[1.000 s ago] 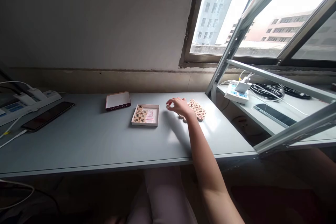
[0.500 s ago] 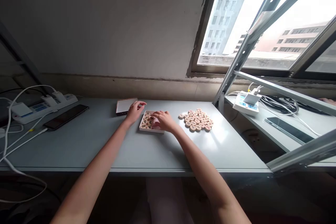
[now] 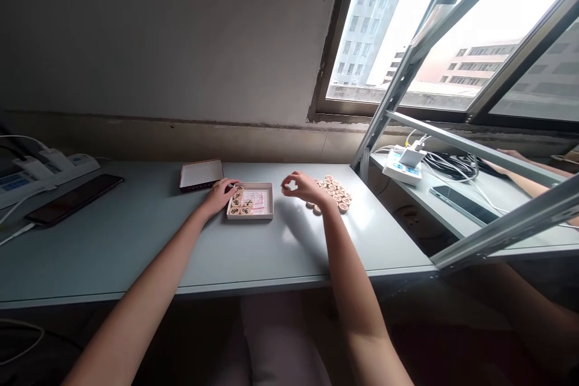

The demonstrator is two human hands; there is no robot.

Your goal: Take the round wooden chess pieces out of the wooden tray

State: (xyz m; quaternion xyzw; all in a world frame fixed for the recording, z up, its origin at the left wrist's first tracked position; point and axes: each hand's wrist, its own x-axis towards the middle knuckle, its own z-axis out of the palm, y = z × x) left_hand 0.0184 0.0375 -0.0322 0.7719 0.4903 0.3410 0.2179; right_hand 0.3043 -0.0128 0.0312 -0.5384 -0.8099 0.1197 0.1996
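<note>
A small white box (image 3: pixel 266 212) lies on the grey table (image 3: pixel 136 241), with several round wooden game pieces (image 3: pixel 239 204) in its left half. My left hand (image 3: pixel 218 194) lies flat against the box's left rim, fingertips at its far left corner. My right hand (image 3: pixel 304 188) hovers just right of the box, thumb and forefinger curled into a ring; I cannot tell whether a piece is between them. A flat pile of several more wooden pieces (image 3: pixel 337 192) lies on the table directly behind and right of that hand.
A red-edged lid (image 3: pixel 201 174) lies behind the box. At the far left are a dark phone (image 3: pixel 72 199) and a power strip (image 3: pixel 49 167). Slanted metal bars (image 3: pixel 474 139) cross the right side over a second desk with a power strip (image 3: pixel 401 164), cables, a phone (image 3: pixel 464 205) and another person's arm (image 3: pixel 527 176).
My right hand has left the box and drawn back right toward the loose pile. My left hand has shifted from the lid onto the box's left rim. The view has swung slightly right.
</note>
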